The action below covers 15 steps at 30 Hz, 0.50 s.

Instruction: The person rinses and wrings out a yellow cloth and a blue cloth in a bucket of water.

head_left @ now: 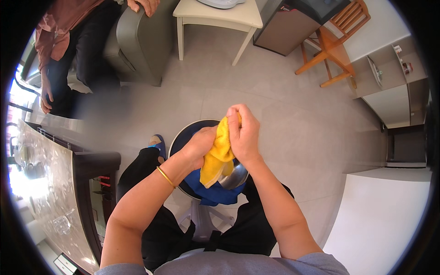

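Note:
My left hand (200, 143) and my right hand (244, 134) are both closed on a yellow cloth (213, 167), which bunches up between them and hangs down below. Beneath my hands is a round dark basin or seat, I cannot tell which, with a pale rim (178, 138). A shiny metal bowl (234, 178) rests on it, partly hidden by the cloth. Blue fabric (213, 195) lies around the bowl and drapes over the near edge, above a pale plastic stool leg (204, 222).
Another person (82, 55) sits in a grey armchair (140, 46) at upper left. A glossy table (50, 174) stands at left. Ahead are a white small table (220, 13), dark cabinet (288, 25) and wooden chair (334, 59); shelves (380, 105) and a white unit (376, 215) line the right.

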{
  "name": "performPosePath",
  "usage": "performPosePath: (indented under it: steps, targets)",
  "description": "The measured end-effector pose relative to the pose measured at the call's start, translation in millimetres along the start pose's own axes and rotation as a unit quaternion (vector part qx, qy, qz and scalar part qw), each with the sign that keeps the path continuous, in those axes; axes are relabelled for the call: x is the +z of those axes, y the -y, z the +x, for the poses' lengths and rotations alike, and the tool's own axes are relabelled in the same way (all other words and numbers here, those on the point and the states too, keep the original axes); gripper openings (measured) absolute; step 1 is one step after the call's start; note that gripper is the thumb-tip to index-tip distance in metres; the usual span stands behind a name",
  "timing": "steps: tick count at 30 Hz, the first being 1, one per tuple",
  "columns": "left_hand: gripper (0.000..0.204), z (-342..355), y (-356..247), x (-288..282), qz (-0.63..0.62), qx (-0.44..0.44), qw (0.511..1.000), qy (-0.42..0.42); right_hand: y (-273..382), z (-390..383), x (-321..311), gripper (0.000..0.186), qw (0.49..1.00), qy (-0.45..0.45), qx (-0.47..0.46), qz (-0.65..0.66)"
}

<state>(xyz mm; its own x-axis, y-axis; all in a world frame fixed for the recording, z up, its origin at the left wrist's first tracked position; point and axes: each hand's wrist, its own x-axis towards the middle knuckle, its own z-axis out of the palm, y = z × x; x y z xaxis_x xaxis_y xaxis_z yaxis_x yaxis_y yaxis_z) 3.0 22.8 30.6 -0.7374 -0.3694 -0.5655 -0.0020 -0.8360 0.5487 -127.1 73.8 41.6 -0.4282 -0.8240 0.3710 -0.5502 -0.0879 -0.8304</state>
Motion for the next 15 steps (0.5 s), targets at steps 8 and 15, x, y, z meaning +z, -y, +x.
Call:
performPosePath:
  steps: [8, 15]
  targets:
    - [0.02, 21.2, 12.6, -37.5, 0.247, 0.215, 0.945, -0.015, 35.7, -29.1, 16.8, 0.008, 0.969, 0.164, -0.183, 0.025]
    - [0.025, 1.8, 6.6, -1.8, 0.088, -0.002, 0.995, 0.046, 0.2, 3.1, -11.5, 0.019, 0.995, 0.018, 0.099, 0.016]
